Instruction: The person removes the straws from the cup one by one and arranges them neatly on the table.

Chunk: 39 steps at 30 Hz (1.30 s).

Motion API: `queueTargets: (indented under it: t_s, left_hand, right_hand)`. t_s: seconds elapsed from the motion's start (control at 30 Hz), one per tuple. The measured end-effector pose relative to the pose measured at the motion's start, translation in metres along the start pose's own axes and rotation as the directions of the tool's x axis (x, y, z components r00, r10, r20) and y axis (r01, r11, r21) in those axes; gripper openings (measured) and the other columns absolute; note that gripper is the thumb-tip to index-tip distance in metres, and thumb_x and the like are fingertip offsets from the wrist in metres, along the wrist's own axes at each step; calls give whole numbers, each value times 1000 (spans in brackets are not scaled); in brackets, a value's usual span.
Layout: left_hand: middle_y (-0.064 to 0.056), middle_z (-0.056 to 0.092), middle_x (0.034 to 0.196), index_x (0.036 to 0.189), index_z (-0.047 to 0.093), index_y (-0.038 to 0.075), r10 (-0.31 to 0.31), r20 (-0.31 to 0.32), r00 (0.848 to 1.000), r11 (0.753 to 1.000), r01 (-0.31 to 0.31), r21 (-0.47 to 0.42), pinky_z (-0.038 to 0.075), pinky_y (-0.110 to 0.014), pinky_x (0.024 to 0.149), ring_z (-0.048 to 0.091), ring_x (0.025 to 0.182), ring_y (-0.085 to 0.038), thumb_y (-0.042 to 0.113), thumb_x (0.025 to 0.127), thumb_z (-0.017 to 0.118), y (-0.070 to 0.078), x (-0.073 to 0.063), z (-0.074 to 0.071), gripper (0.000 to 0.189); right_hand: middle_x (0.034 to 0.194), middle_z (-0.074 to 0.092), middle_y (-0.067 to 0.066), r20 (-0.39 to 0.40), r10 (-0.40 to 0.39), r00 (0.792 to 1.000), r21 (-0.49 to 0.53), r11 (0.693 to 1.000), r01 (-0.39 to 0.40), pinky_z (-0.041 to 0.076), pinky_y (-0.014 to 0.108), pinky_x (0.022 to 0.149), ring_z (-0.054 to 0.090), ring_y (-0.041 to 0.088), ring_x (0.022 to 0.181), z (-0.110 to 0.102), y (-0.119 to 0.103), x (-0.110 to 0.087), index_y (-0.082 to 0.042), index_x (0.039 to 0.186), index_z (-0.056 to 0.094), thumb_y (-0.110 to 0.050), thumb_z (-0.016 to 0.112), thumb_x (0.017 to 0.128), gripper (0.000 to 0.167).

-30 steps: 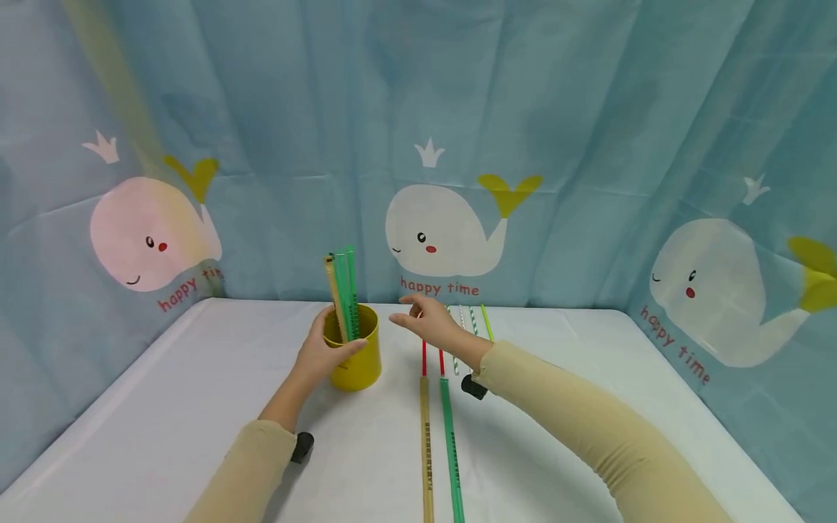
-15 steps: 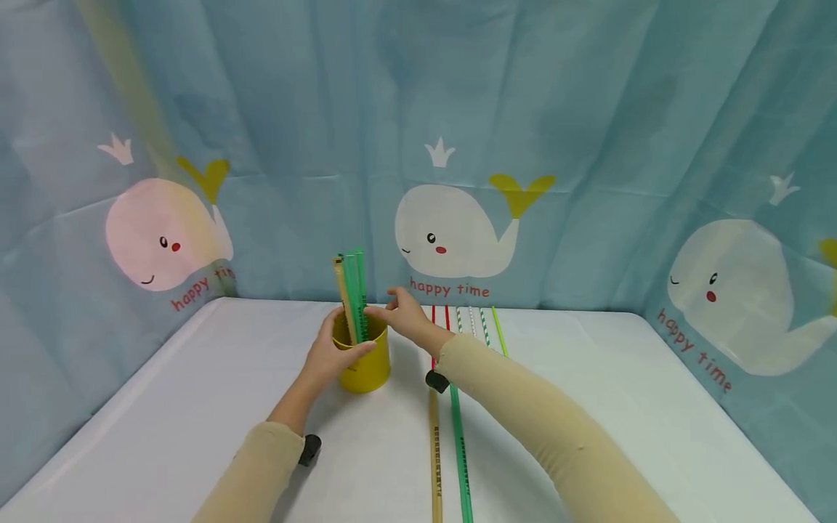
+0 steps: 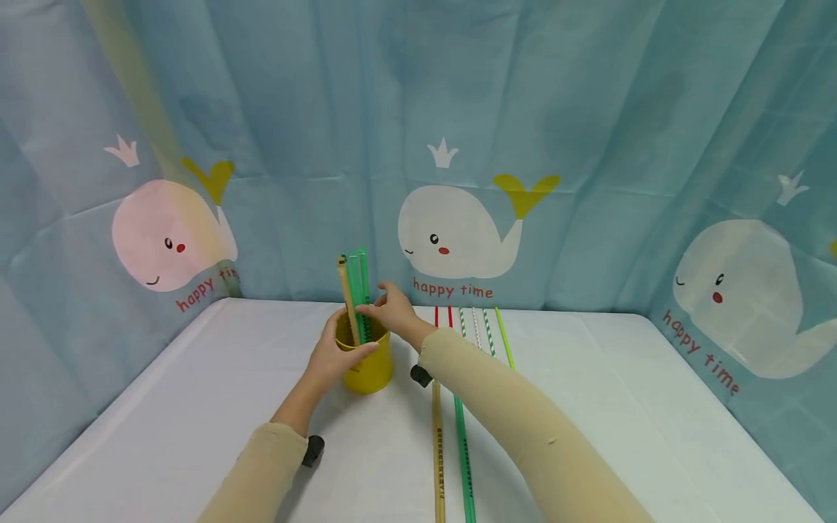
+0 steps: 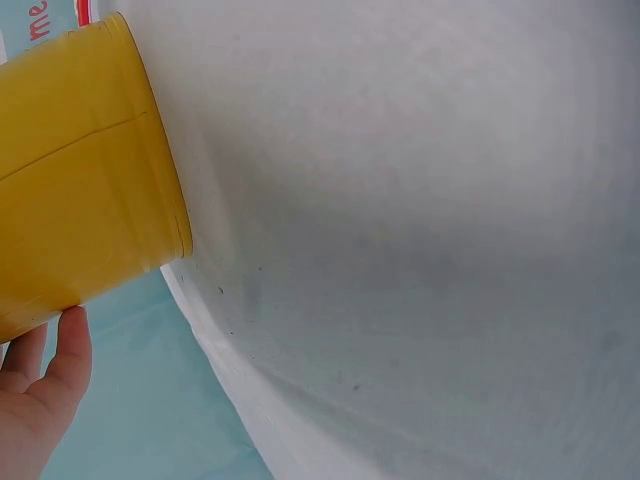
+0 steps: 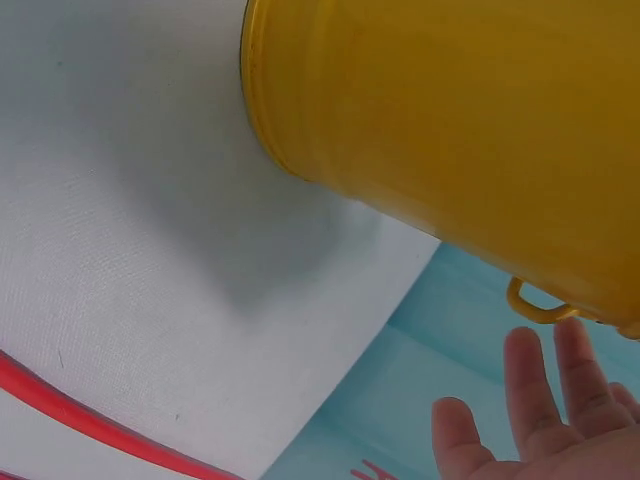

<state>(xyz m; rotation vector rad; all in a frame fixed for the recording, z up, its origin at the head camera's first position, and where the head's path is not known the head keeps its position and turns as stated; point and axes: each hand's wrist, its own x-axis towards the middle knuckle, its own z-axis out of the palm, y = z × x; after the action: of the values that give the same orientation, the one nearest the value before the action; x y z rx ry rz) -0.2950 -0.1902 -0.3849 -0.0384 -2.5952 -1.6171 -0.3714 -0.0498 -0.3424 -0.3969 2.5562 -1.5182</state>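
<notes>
A yellow bucket (image 3: 369,376) stands on the white table with a tan printed stick (image 3: 346,287) and several green printed sticks (image 3: 355,280) upright in it. My left hand (image 3: 330,356) grips its rim, thumb along the front edge and fingers round the far left side. In the left wrist view, fingers (image 4: 68,365) press on the bucket wall. My right hand (image 3: 395,314) is at the rim's right side, its thumb overlapping the green sticks in the head view. The right wrist view shows its fingers (image 5: 530,390) straight and spread, beside a small loop (image 5: 535,312) on the bucket.
Right of the bucket, another tan stick (image 3: 439,465) and green stick (image 3: 466,465) lie lengthwise on the table (image 3: 588,436). Behind them lie red straws (image 3: 437,315), striped straws (image 3: 476,330) and a lime straw (image 3: 504,340). A blue whale-printed curtain (image 3: 327,109) hangs at the back.
My right hand has moved left from above the red straws to the sticks in the bucket. The left hand keeps its grip on the rim. The head view has shifted slightly.
</notes>
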Motion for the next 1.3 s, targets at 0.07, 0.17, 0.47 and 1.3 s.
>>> queueTargets:
  t_s: [0.07,0.17,0.47,1.3]
  left_hand:
    - [-17,32,149,155,11,14,0,0,1000,1000,0,-4,33,-55,108,39,130,-37,34,89,71,0,0,0,91]
    - [-18,31,150,155,11,14,3,3,1000,1000,-3,-4,33,-56,108,38,130,-37,36,89,71,0,-1,0,92]
    - [-19,28,151,155,9,13,-3,6,1000,1000,3,-5,32,-56,108,37,132,-38,41,88,71,2,-2,0,96]
    - [-19,31,149,155,7,14,-6,13,1000,1000,7,-11,33,-57,107,39,130,-38,42,89,70,2,-5,0,96]
  right_hand:
    - [116,58,15,3,-1,1000,0,1000,1,50,37,95,57,26,101,0,1,1,-3,145,36,-31,70,91,70]
    - [117,58,15,5,-5,1000,-5,1000,5,50,37,95,58,26,101,0,2,2,-3,145,37,-30,69,92,69]
    - [117,60,14,12,-21,1000,13,1000,21,50,38,95,59,27,104,-1,3,3,-6,146,39,-25,68,93,63]
    - [106,70,13,-139,-129,982,219,963,158,51,38,94,64,25,105,-21,6,-20,-1,136,51,-5,66,92,46]
